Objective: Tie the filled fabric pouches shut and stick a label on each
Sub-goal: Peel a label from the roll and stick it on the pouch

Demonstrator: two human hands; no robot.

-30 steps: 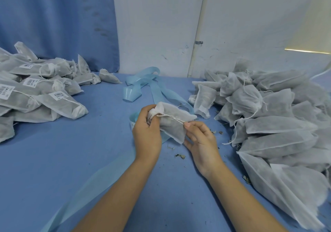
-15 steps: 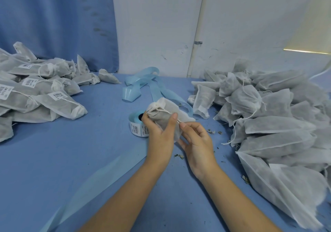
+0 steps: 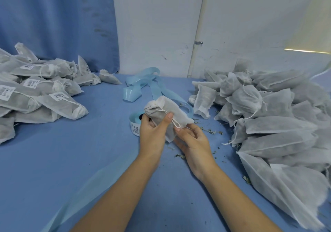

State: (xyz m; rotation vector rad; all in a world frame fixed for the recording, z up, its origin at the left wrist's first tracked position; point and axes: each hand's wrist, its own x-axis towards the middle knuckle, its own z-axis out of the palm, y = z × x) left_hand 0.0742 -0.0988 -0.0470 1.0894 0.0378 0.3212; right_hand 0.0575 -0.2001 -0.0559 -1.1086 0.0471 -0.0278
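Fingers of the left hand were wrapped round a filled pouch, the thumb pressed flat across its front, holding it up off the blue tabletop near the middle. The pouch's gathered neck pointed up and to the left. From where I stood, the right hand sat just beneath the pouch's lower end with its fingers curled, a fingertip pinching a small loop of white drawstring against the fabric.

Just behind the left hand, a label roll lay on the tabletop, barcoded stickers showing on its outer turn. Pale blue backing ribbon trailed from it toward the wall in loose folds, and another length ran toward the near edge. To the right was a big heap of unlabelled pouches, some with loose strings. On the left lay a pile of labelled pouches. Bits of dried herb were scattered between the hands and the right-hand heap.
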